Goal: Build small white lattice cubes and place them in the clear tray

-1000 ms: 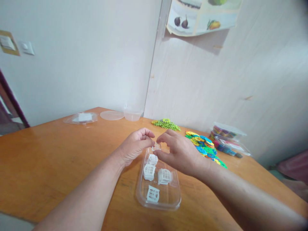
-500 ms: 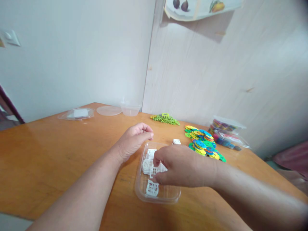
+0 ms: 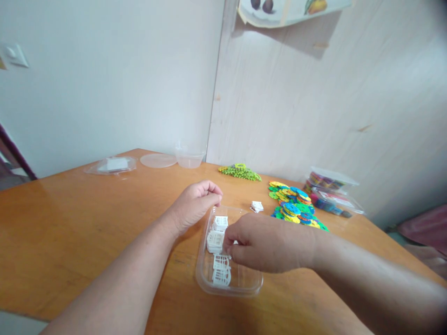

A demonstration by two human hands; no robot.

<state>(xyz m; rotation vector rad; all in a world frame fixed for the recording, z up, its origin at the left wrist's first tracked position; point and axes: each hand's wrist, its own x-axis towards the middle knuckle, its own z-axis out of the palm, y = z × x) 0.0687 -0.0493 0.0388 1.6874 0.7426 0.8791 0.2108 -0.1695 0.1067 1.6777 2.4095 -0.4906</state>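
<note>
A clear plastic tray [image 3: 244,291] stands on the wooden table in front of me. Inside, white lattice pieces shaped like small arched windows [image 3: 215,241] lie stacked along its left side, and two more lattice pieces [image 3: 221,270] lie flat nearer to me. My right hand [image 3: 265,242] reaches over the tray from the right, thumb and fingers pinched together beside the stack; whatever is between the fingertips is hidden. At the tray's far left corner is my left hand [image 3: 197,202], its fingers curled towards the thumb, with nothing visible in it.
Beyond the tray lies a small white pile [image 3: 256,206]. Colourful notched discs [image 3: 293,204] and green linking pieces [image 3: 240,172] are heaped farther back. Clear boxes [image 3: 335,197] stand at right; a clear tub [image 3: 189,157], round lid [image 3: 158,161] and flat clear lid [image 3: 111,164] are at back left.
A lattice piece that was at my right fingertips now lies in the tray above the nearest one. My right fingers have closed together beside the stack. My left hand has hardly moved.
</note>
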